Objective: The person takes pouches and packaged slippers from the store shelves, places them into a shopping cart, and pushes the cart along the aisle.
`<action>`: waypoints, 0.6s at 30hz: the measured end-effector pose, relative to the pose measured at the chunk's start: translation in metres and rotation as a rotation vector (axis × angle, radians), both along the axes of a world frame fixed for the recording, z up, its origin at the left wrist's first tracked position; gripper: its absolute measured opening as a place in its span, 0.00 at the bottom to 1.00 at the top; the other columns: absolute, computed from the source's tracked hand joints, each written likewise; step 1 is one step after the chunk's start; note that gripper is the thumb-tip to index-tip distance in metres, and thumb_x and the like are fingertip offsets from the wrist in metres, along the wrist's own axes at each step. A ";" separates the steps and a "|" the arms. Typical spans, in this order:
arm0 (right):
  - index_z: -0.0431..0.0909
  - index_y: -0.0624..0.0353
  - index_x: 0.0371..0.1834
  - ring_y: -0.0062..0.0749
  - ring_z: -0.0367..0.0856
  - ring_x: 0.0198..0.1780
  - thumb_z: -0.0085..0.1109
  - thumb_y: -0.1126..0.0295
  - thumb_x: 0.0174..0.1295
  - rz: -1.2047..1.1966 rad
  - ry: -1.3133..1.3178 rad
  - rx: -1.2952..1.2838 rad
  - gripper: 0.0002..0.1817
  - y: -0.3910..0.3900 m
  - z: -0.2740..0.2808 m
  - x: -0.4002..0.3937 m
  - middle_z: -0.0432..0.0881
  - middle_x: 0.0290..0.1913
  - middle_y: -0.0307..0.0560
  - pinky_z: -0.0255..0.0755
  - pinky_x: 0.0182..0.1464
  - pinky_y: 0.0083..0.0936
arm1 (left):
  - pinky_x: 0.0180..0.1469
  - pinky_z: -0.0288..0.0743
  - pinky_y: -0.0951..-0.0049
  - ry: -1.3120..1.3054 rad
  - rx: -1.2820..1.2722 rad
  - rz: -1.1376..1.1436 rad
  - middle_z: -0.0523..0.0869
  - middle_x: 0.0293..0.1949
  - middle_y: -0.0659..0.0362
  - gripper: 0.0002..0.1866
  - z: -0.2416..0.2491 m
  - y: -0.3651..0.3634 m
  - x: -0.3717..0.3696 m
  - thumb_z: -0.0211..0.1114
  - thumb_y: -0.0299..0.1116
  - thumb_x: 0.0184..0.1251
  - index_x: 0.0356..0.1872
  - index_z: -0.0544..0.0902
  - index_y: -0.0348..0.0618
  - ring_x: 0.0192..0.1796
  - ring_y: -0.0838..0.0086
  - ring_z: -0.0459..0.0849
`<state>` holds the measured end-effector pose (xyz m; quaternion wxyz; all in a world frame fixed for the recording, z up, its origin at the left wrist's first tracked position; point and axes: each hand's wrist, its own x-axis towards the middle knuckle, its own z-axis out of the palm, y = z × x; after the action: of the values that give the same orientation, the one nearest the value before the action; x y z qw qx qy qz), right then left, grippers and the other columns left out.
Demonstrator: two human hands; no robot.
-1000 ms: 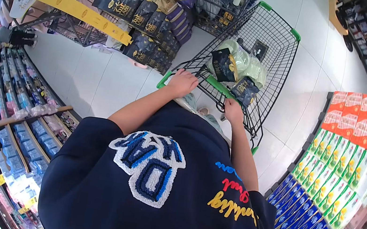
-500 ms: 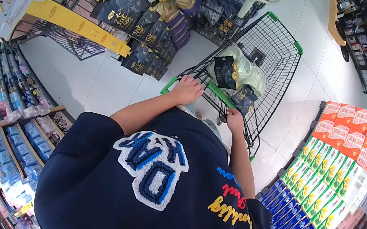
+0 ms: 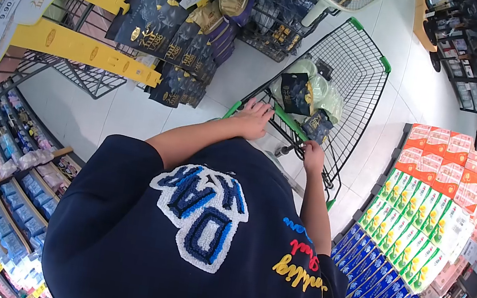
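A wire shopping cart (image 3: 358,68) with green corners stands in front of me on the white tiled floor. My left hand (image 3: 252,119) grips the left part of its green handle bar (image 3: 283,120). On the right part of the same bar, my right hand (image 3: 313,156) is closed. Inside the cart lie dark blue bags with gold print (image 3: 295,92) and pale green packs (image 3: 324,91). My dark blue shirt with lettering fills the lower middle of the view.
A wire rack (image 3: 164,30) hung with dark blue bags and yellow price strips stands at the left front. Shelves of blue packs (image 3: 12,177) run along the left. Stacked orange, green and blue cartons (image 3: 422,201) stand at the right. A wire basket stand (image 3: 278,7) is ahead.
The cart and both hands have drifted a little right and forward in view; the rack at the left has slid closer. Both hands keep their hold on the handle.
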<state>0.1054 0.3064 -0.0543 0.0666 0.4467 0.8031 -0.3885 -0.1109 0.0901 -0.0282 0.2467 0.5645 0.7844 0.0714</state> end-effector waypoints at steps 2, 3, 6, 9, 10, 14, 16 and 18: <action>0.87 0.56 0.44 0.49 0.89 0.45 0.47 0.63 0.67 -0.014 -0.005 0.011 0.18 0.001 0.003 -0.001 0.91 0.39 0.50 0.79 0.50 0.40 | 0.81 0.37 0.40 -0.029 0.000 -0.044 0.61 0.77 0.40 0.45 -0.003 0.000 -0.004 0.63 0.49 0.66 0.78 0.58 0.34 0.80 0.49 0.55; 0.87 0.56 0.44 0.49 0.89 0.44 0.47 0.63 0.67 -0.018 0.001 0.023 0.17 0.003 0.000 -0.001 0.91 0.38 0.51 0.79 0.49 0.39 | 0.80 0.37 0.40 -0.035 0.004 -0.085 0.61 0.77 0.40 0.45 -0.001 -0.001 -0.007 0.63 0.49 0.66 0.78 0.58 0.34 0.80 0.49 0.55; 0.87 0.57 0.44 0.49 0.89 0.42 0.48 0.63 0.67 -0.024 0.024 0.053 0.17 0.007 -0.007 -0.001 0.90 0.36 0.52 0.79 0.48 0.40 | 0.80 0.39 0.38 -0.066 0.012 -0.195 0.60 0.77 0.40 0.45 0.007 -0.006 -0.017 0.61 0.49 0.66 0.78 0.58 0.33 0.81 0.48 0.54; 0.87 0.60 0.43 0.46 0.89 0.39 0.48 0.64 0.66 -0.023 0.070 0.068 0.17 0.009 -0.007 -0.001 0.90 0.34 0.52 0.79 0.46 0.38 | 0.79 0.42 0.37 -0.056 0.042 -0.234 0.59 0.78 0.39 0.44 0.004 -0.008 -0.018 0.60 0.50 0.67 0.79 0.58 0.34 0.81 0.47 0.54; 0.87 0.61 0.43 0.44 0.88 0.38 0.47 0.65 0.66 -0.018 0.079 0.075 0.18 0.009 -0.005 -0.001 0.90 0.34 0.52 0.78 0.44 0.36 | 0.79 0.42 0.35 -0.065 0.029 -0.246 0.58 0.78 0.39 0.44 0.002 -0.008 -0.019 0.59 0.50 0.69 0.80 0.57 0.37 0.82 0.46 0.52; 0.87 0.62 0.41 0.41 0.88 0.36 0.47 0.65 0.66 -0.027 0.086 0.092 0.17 0.012 -0.004 -0.004 0.90 0.32 0.52 0.78 0.43 0.33 | 0.80 0.48 0.42 -0.227 -0.121 -0.222 0.55 0.81 0.40 0.42 0.018 -0.006 -0.021 0.58 0.50 0.74 0.81 0.55 0.41 0.84 0.47 0.50; 0.87 0.62 0.40 0.40 0.88 0.35 0.48 0.64 0.65 -0.031 0.100 0.087 0.17 0.018 -0.010 0.000 0.89 0.31 0.52 0.78 0.41 0.34 | 0.78 0.56 0.52 -0.688 -0.120 -0.166 0.62 0.77 0.37 0.41 0.022 -0.005 -0.024 0.58 0.49 0.74 0.80 0.57 0.38 0.80 0.50 0.60; 0.87 0.62 0.40 0.40 0.88 0.34 0.49 0.63 0.65 -0.027 0.080 0.092 0.18 0.024 -0.013 -0.001 0.89 0.31 0.52 0.78 0.40 0.34 | 0.73 0.66 0.67 -0.865 -0.131 -0.128 0.76 0.68 0.38 0.32 0.043 -0.013 -0.026 0.55 0.44 0.78 0.74 0.66 0.33 0.73 0.58 0.75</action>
<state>0.1047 0.3301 -0.0670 0.0085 0.4440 0.8163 -0.3694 -0.1374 0.0773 0.0146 0.5917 0.5132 0.5753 0.2358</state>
